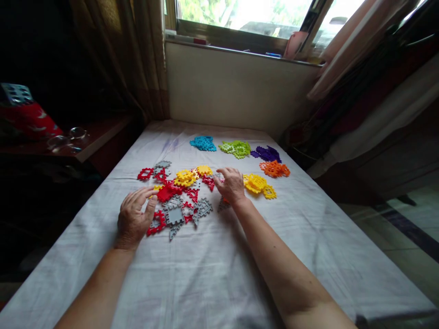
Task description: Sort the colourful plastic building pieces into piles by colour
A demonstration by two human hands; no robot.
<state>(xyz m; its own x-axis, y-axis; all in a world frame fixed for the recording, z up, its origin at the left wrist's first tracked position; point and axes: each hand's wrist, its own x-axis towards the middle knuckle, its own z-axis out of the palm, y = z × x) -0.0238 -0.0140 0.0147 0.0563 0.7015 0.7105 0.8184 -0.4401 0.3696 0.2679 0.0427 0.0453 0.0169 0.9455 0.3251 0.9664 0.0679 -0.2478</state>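
Note:
Red (168, 191), grey (175, 214) and yellow (185, 177) plastic pieces with notched edges lie mixed in a loose pile on the white cloth. My left hand (134, 217) is at the pile's left side, fingers apart, its fingertips by a red and a yellow piece. At the right side of the pile, my right hand (230, 185) reaches over red and grey pieces with its fingers curved and apart. Just right of it sits a yellow heap (255, 183). Orange (275, 169), purple (267, 153), green (236, 149) and blue (203, 143) heaps lie farther back.
The cloth-covered table (192, 283) reaches back to a wall (233, 87) below a window. On the left, a dark side table (99, 139) holds glasses (68, 140) and a red item (30, 119). Clothes (363, 105) hang at the right.

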